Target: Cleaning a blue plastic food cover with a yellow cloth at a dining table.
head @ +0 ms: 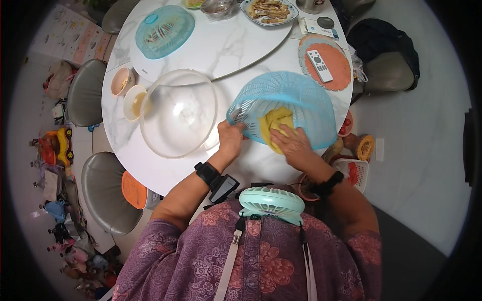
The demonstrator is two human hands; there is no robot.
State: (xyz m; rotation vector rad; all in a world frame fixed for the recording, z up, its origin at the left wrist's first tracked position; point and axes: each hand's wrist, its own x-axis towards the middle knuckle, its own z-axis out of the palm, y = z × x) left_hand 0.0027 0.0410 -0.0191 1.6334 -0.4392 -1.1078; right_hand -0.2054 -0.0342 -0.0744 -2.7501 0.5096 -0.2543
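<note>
A blue plastic mesh food cover (316, 113) is tipped on its side, its hollow facing me. My left hand (230, 140) grips its rim at the left. Inside it, my right hand (293, 145) presses a yellow cloth (278, 118) against the inner wall; the fingers lie spread over the bunched fabric. To the left of the cover rests a large clear round plastic cover or bowl (180, 113) on the white marble-patterned table (241, 165). Part of my left hand's fingers is hidden behind the mesh rim.
Two small bowls (134, 102) stand left of the clear one. Farther back are another blue mesh cover (165, 32) and a plate of food (269, 11). A remote control (319, 66) lies on an orange placemat (340, 73). Grey chairs (107, 192) flank the table; a small fan (272, 203) hangs at my chest.
</note>
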